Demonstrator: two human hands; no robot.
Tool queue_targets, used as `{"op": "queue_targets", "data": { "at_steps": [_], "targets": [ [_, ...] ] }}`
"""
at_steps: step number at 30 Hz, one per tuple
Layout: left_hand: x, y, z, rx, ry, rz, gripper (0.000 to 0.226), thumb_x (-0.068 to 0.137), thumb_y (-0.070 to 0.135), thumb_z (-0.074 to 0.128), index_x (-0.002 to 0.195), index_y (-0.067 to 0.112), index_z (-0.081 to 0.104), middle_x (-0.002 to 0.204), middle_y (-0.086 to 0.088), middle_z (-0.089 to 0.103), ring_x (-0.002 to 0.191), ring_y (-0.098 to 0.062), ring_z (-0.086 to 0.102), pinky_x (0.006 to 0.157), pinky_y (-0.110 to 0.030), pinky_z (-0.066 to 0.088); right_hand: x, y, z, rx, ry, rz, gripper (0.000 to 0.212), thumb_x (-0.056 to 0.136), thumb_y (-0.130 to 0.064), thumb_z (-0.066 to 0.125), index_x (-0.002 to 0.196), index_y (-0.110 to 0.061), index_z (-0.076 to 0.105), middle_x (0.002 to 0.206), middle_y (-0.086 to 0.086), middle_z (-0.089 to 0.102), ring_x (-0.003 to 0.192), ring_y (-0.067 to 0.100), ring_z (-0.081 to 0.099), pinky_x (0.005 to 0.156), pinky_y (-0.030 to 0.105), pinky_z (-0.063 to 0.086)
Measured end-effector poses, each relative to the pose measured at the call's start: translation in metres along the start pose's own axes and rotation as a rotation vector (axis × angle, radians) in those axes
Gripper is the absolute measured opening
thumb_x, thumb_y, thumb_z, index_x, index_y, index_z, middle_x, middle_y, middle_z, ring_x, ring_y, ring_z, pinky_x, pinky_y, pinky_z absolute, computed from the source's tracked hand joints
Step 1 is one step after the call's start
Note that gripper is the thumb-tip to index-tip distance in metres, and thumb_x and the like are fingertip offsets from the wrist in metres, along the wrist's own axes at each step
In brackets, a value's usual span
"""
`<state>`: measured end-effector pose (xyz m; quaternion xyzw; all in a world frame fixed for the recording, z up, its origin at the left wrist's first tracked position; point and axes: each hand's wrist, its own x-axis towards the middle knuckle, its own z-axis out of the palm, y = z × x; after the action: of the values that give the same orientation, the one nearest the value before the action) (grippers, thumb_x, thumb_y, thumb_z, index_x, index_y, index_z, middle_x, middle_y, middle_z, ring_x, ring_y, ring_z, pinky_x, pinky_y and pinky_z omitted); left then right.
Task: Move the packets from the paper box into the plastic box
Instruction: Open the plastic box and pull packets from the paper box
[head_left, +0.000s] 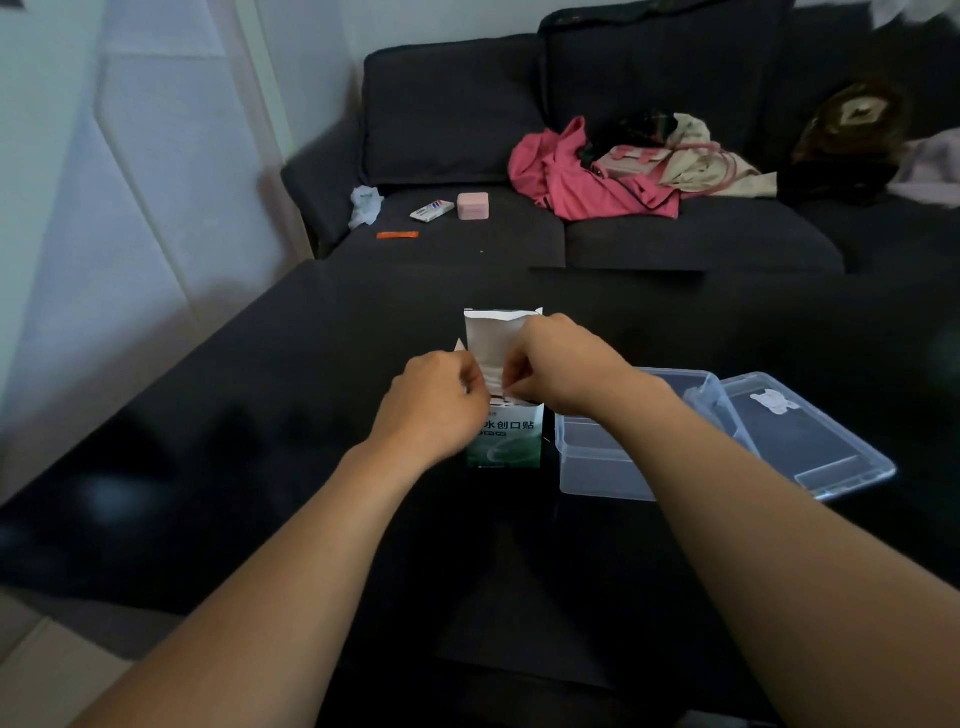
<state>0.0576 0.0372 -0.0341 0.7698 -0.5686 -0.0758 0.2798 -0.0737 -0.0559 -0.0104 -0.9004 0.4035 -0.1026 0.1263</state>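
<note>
Head view: left hand (441, 395) curled, pinching top edge of paper box (511, 436) w/ flap up, standing mid table (208, 441). Right hand (561, 364) curled too, pinching packets (497, 385) at box mouth. Plastic box (597, 457) open just right of it, lid (810, 441) beside.

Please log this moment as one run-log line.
stage: opening paper box | hands: left, right at its top flap | plastic box: open, no packets visible
</note>
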Motion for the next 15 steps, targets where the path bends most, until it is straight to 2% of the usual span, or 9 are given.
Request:
{"op": "queue_targets", "data": {
  "at_steps": [6,13,15],
  "targets": [
    [0.003,-0.003,0.004,-0.012,0.011,0.002,0.015,0.092,0.028,0.055,0.087,0.025,0.068,0.096,-0.004,0.067,0.092,-0.034,0.064,0.078,-0.039,0.053,0.001,0.008,0.003,0.098,0.002,-0.020,0.010,0.081,-0.014,0.079,0.077,-0.023,0.079,0.080,0.000,0.074,0.077,0.019,0.071,0.078,0.041,0.061],
    [0.008,-0.007,0.010,0.010,0.027,0.011,0.016,0.093,0.033,0.058,0.085,0.023,0.068,0.092,0.000,0.066,0.089,-0.030,0.064,0.069,-0.032,0.043,0.003,0.012,0.004,0.119,-0.025,-0.051,0.019,0.086,-0.016,0.076,0.073,-0.029,0.073,0.082,-0.004,0.072,0.079,0.016,0.068,0.080,0.042,0.060],
    [0.009,-0.007,0.012,-0.008,0.036,-0.013,0.011,0.088,0.033,0.062,0.082,0.026,0.066,0.091,0.002,0.067,0.082,-0.030,0.066,0.070,-0.033,0.050,0.002,0.013,0.005,0.121,-0.026,-0.058,0.018,0.088,-0.017,0.075,0.074,-0.028,0.071,0.082,-0.004,0.071,0.080,0.015,0.067,0.081,0.043,0.060]
  ]
}}
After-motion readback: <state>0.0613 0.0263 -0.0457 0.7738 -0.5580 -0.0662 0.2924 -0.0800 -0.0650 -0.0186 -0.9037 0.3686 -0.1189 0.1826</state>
